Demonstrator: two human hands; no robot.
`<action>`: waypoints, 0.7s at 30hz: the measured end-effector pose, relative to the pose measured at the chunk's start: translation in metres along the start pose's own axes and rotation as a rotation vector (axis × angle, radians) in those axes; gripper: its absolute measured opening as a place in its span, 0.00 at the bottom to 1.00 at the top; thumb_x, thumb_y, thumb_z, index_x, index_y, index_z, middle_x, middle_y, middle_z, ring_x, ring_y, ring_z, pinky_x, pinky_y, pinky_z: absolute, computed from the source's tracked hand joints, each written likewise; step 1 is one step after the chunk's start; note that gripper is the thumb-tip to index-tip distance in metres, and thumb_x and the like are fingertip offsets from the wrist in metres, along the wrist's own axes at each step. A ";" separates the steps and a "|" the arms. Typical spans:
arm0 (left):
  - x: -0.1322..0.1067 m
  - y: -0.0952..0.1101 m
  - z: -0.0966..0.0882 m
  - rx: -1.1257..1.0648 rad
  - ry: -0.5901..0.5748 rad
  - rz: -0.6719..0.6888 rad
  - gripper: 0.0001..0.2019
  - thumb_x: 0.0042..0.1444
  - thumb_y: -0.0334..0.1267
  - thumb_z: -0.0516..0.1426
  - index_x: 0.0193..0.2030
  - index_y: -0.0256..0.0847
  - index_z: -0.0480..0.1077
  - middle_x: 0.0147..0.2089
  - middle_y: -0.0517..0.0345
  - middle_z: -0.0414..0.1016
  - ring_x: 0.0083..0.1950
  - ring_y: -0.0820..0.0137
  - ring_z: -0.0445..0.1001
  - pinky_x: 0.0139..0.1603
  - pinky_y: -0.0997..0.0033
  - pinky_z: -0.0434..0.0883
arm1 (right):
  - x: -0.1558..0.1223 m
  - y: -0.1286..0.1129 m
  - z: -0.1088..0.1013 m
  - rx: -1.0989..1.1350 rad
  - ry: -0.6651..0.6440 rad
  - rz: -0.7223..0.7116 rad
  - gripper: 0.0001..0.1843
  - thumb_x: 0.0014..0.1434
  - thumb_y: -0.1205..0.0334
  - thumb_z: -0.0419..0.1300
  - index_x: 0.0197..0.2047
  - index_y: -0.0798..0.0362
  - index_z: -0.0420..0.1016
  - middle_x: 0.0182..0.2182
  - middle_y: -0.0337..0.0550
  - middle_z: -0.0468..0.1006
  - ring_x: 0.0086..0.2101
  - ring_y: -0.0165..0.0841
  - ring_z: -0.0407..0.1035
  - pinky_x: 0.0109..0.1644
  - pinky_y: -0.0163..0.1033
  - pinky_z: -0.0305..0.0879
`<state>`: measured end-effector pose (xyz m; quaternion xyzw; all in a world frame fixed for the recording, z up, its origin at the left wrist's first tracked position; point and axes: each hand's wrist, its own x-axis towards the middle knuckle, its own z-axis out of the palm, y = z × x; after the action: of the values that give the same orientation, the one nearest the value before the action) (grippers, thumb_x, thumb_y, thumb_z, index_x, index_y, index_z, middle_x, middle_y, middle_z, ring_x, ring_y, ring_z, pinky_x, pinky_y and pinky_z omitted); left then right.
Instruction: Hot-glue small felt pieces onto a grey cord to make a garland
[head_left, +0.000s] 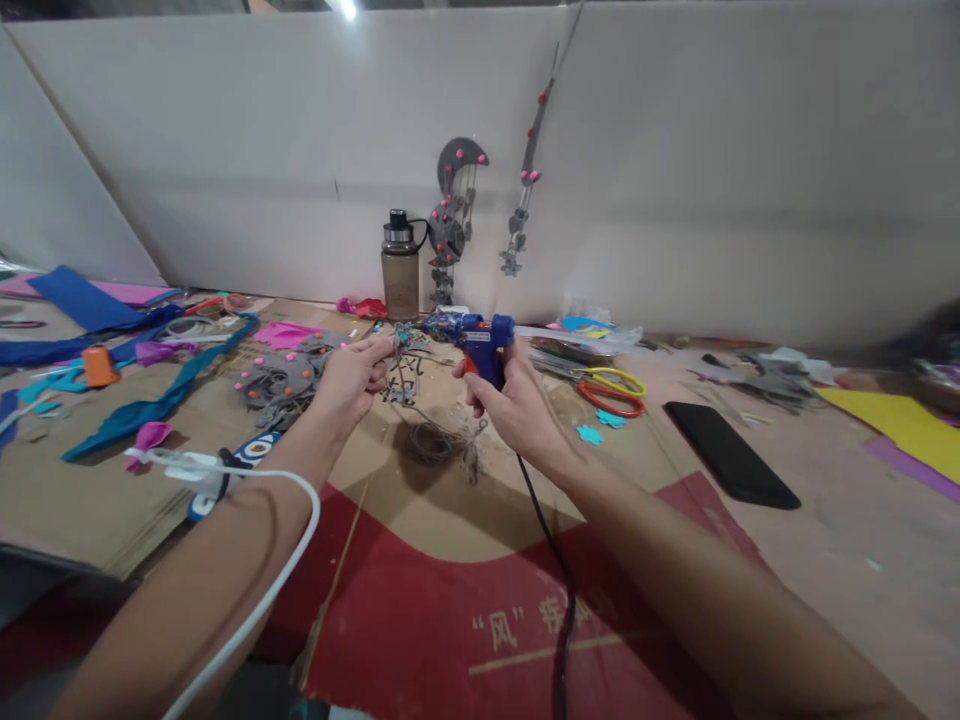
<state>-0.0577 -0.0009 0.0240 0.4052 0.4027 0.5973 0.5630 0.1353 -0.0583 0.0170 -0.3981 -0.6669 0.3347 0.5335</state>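
Note:
My right hand (517,400) is wrapped round a blue hot glue gun (487,350) with an orange trigger and a clear glue stick out of its back. The gun's nozzle points left toward my left hand (356,375). The fingertips of that hand pinch a small grey piece hung with string (405,385), a bit of teal at its top. Nozzle and piece are very close; whether they touch I cannot tell. Below lies a coil of grey cord (431,442). Grey felt pieces with pink dots (281,380) are heaped beside my left wrist.
A bottle (401,275) stands at the back by dotted grey hangings (450,235). Scissors (615,390) and teal felt flowers (590,434) lie right, near a black phone (731,455). A black cable (551,540) runs down over the cardboard (420,630). Blue felt (82,300) is left.

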 end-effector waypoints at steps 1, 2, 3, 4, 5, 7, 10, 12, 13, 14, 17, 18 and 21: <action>-0.001 0.000 0.001 0.008 0.006 -0.001 0.07 0.40 0.31 0.63 0.24 0.32 0.68 0.22 0.62 0.67 0.14 0.87 0.48 0.13 0.84 0.41 | 0.000 0.001 0.000 -0.071 0.002 -0.028 0.14 0.58 0.61 0.54 0.48 0.49 0.60 0.38 0.42 0.73 0.28 0.29 0.66 0.30 0.38 0.68; -0.001 0.000 0.001 0.016 0.014 -0.001 0.06 0.40 0.31 0.62 0.24 0.32 0.68 0.22 0.61 0.67 0.14 0.87 0.48 0.13 0.83 0.41 | 0.000 0.001 -0.001 -0.142 0.007 -0.060 0.14 0.58 0.61 0.54 0.48 0.49 0.61 0.38 0.43 0.72 0.30 0.31 0.67 0.34 0.40 0.68; -0.002 0.000 0.002 0.023 0.021 0.000 0.06 0.41 0.31 0.62 0.24 0.32 0.69 0.22 0.61 0.67 0.14 0.87 0.48 0.13 0.83 0.41 | 0.000 0.001 -0.001 -0.208 0.015 -0.094 0.13 0.58 0.61 0.54 0.48 0.51 0.62 0.39 0.44 0.72 0.33 0.33 0.67 0.38 0.43 0.68; -0.002 -0.001 0.002 0.029 0.028 0.002 0.06 0.41 0.31 0.62 0.24 0.32 0.69 0.22 0.61 0.67 0.14 0.87 0.48 0.13 0.83 0.41 | 0.000 0.001 0.000 -0.263 0.025 -0.123 0.13 0.58 0.62 0.54 0.47 0.52 0.63 0.39 0.46 0.72 0.35 0.34 0.67 0.42 0.45 0.68; -0.002 -0.001 0.003 0.034 0.031 0.004 0.06 0.41 0.31 0.62 0.24 0.32 0.69 0.22 0.61 0.67 0.14 0.87 0.48 0.13 0.83 0.41 | 0.000 0.001 0.001 -0.303 0.036 -0.144 0.12 0.58 0.63 0.54 0.46 0.52 0.63 0.39 0.46 0.72 0.37 0.36 0.67 0.44 0.46 0.67; -0.003 -0.001 0.004 0.040 0.025 0.010 0.06 0.41 0.32 0.62 0.24 0.32 0.69 0.22 0.61 0.67 0.14 0.87 0.48 0.13 0.83 0.41 | 0.001 0.000 0.003 -0.352 0.046 -0.157 0.12 0.57 0.64 0.54 0.46 0.53 0.63 0.39 0.48 0.72 0.39 0.37 0.67 0.47 0.47 0.65; -0.005 -0.001 0.006 0.052 0.017 0.022 0.06 0.40 0.32 0.62 0.23 0.33 0.69 0.22 0.61 0.67 0.14 0.87 0.49 0.13 0.82 0.41 | 0.000 0.001 0.006 -0.384 0.049 -0.142 0.14 0.57 0.65 0.54 0.48 0.53 0.63 0.41 0.49 0.73 0.40 0.38 0.68 0.46 0.47 0.65; -0.006 0.000 0.007 0.067 0.023 0.035 0.06 0.40 0.32 0.62 0.23 0.33 0.69 0.21 0.62 0.66 0.14 0.86 0.50 0.14 0.81 0.41 | 0.000 0.002 0.006 -0.407 0.051 -0.131 0.14 0.57 0.65 0.54 0.48 0.52 0.63 0.41 0.49 0.73 0.40 0.39 0.68 0.46 0.47 0.65; -0.007 0.000 0.008 0.075 0.026 0.043 0.06 0.40 0.32 0.62 0.23 0.33 0.69 0.20 0.63 0.65 0.14 0.85 0.50 0.14 0.81 0.42 | -0.001 0.002 0.006 -0.419 0.050 -0.123 0.14 0.57 0.64 0.54 0.48 0.52 0.63 0.41 0.49 0.73 0.40 0.39 0.68 0.46 0.47 0.65; -0.007 -0.001 0.008 0.086 0.029 0.052 0.06 0.40 0.32 0.62 0.22 0.33 0.69 0.19 0.63 0.64 0.15 0.85 0.50 0.14 0.81 0.42 | -0.001 0.002 0.006 -0.431 0.044 -0.116 0.14 0.57 0.64 0.53 0.48 0.52 0.63 0.41 0.49 0.73 0.40 0.40 0.68 0.46 0.47 0.65; -0.007 -0.001 0.008 0.117 0.032 0.075 0.06 0.40 0.33 0.62 0.22 0.34 0.69 0.16 0.66 0.59 0.15 0.84 0.50 0.15 0.81 0.41 | -0.002 0.002 0.006 -0.452 0.022 -0.103 0.13 0.58 0.63 0.53 0.47 0.53 0.64 0.41 0.50 0.74 0.40 0.40 0.69 0.46 0.47 0.65; -0.008 -0.002 0.008 0.122 0.033 0.082 0.06 0.40 0.33 0.62 0.22 0.34 0.69 0.16 0.66 0.58 0.15 0.84 0.50 0.15 0.81 0.41 | -0.002 0.002 0.006 -0.455 0.025 -0.105 0.13 0.58 0.63 0.52 0.47 0.53 0.64 0.41 0.50 0.74 0.40 0.40 0.69 0.46 0.47 0.65; -0.008 -0.002 0.009 0.112 0.035 0.103 0.06 0.39 0.33 0.63 0.23 0.34 0.69 0.18 0.65 0.60 0.16 0.84 0.50 0.15 0.80 0.41 | -0.001 0.001 0.006 -0.457 0.042 -0.109 0.15 0.58 0.64 0.52 0.49 0.54 0.63 0.42 0.51 0.73 0.41 0.40 0.69 0.47 0.47 0.65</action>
<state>-0.0486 -0.0084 0.0253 0.4456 0.4241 0.6090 0.5007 0.1297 -0.0592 0.0140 -0.4787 -0.7348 0.1373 0.4606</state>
